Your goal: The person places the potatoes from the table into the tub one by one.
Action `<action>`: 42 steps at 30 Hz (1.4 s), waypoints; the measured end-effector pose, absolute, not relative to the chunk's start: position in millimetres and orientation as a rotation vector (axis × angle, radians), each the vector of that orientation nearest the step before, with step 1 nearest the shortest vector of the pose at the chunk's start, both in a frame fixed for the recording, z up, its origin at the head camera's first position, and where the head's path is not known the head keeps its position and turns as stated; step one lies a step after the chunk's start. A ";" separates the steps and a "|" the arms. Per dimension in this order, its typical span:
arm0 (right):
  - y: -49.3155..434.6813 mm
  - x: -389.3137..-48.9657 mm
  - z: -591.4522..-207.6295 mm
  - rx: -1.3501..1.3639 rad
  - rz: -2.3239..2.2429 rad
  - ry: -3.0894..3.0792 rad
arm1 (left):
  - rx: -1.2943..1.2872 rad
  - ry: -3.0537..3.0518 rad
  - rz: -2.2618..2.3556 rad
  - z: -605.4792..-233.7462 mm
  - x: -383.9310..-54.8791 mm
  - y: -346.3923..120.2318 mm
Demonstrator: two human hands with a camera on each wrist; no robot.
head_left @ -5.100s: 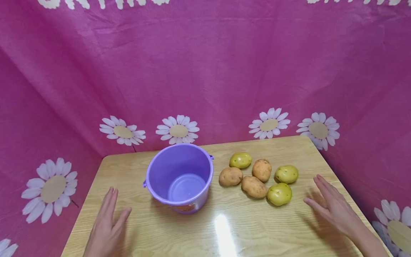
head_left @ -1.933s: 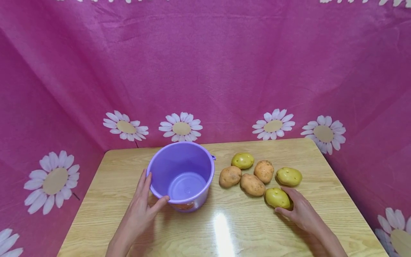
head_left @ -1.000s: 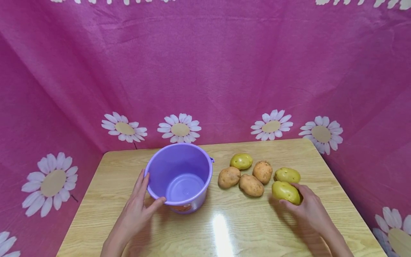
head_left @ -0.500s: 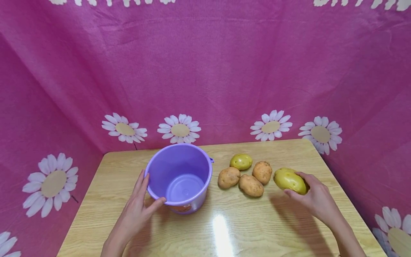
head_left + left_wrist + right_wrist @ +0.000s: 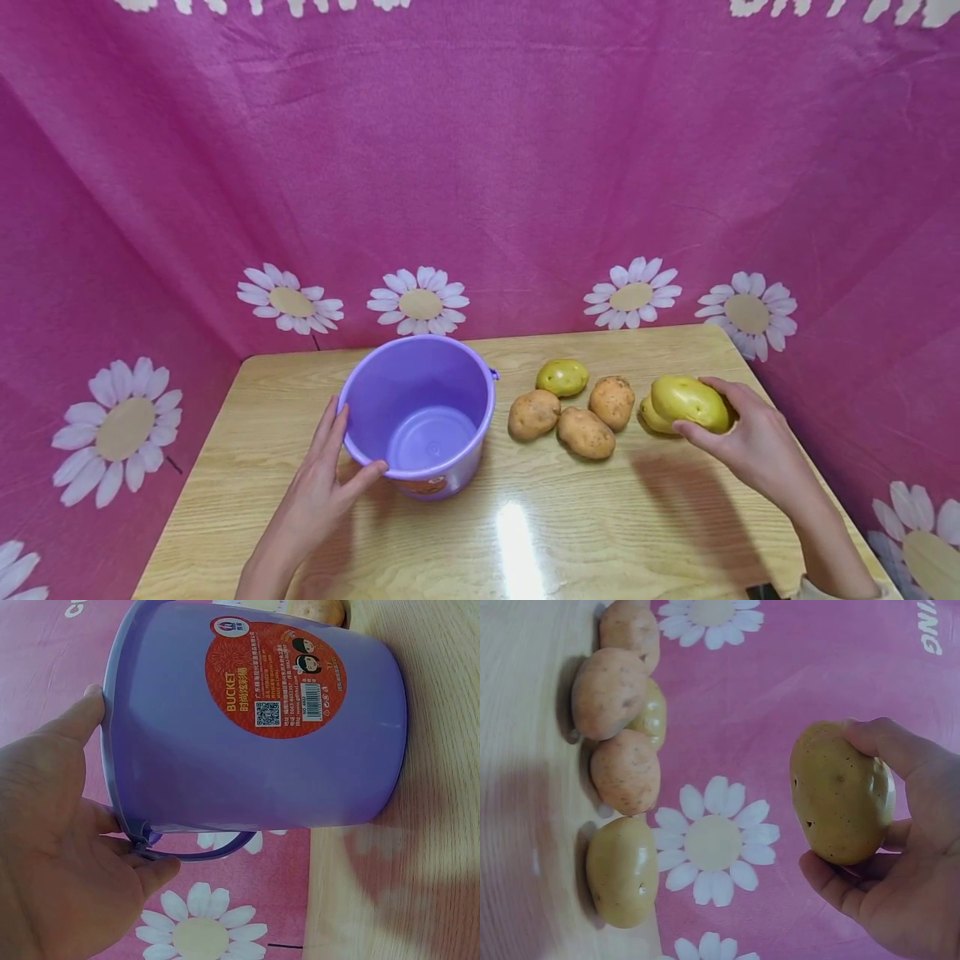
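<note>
Currently, the right hand (image 5: 757, 442) is clasping a yellow-green potato (image 5: 688, 402) above the table (image 5: 592, 525), at right, while the left hand (image 5: 318, 487) is gripping the purple bucket (image 5: 420, 379), at left, by its near left rim.

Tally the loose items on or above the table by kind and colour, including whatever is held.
Yellow-green potatoes: 3, one held in the right hand
Brown potatoes: 3
Purple bucket: 1
Total: 7
</note>
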State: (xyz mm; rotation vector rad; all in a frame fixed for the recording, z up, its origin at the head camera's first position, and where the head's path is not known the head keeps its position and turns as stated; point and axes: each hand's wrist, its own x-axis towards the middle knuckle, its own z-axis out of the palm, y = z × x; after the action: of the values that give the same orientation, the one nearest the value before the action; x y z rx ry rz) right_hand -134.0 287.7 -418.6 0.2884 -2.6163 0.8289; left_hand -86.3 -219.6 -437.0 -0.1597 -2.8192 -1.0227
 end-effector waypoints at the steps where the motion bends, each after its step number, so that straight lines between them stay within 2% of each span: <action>1: 287.7 -134.1 -417.4 0.288 0.822 -2.618 | -0.160 -2.817 -1.023 -436.9 -86.3 -219.5; 21: 259.1 -145.0 -410.8 0.337 0.879 -2.640 | -0.173 -2.808 -1.021 -436.9 -87.4 -219.3; 42: 201.0 -162.2 -397.2 0.570 0.987 -2.627 | -0.180 -2.810 -1.011 -438.4 -87.9 -219.8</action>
State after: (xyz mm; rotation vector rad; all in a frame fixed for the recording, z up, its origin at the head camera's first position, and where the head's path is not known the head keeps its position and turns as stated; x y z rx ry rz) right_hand -162.2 201.0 -397.2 0.5701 -2.6268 0.9868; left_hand -87.9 -219.8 -438.4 -0.1801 -2.8096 -1.0106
